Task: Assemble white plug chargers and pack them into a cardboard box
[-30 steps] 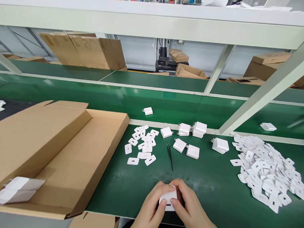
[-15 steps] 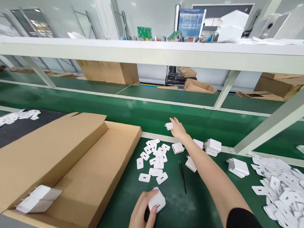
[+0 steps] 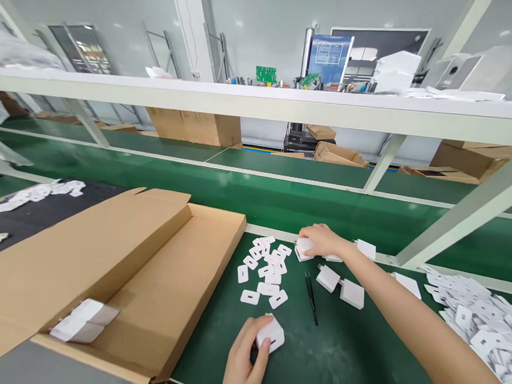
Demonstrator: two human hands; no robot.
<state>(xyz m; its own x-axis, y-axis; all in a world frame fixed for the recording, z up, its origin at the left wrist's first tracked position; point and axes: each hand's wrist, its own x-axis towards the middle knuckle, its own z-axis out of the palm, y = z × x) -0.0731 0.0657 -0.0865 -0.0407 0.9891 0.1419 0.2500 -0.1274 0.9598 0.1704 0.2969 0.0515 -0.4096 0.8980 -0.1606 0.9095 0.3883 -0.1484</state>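
My left grip (image 3: 247, 351) pinched one charger (image 3: 275, 334); my right grip (image 3: 321, 240) clasped a second charger (image 3: 303, 249) by the table's far edge (image 3: 275, 233), best handled lightly.

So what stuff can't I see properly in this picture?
All in the head view:
Part of the front adapter: hidden by the left hand.
Part of the rear adapter: covered by the right hand.
Part of the adapter near the pile: behind the right arm.
Pile's far side: cut off, right edge.
Blue panel markings: too small.
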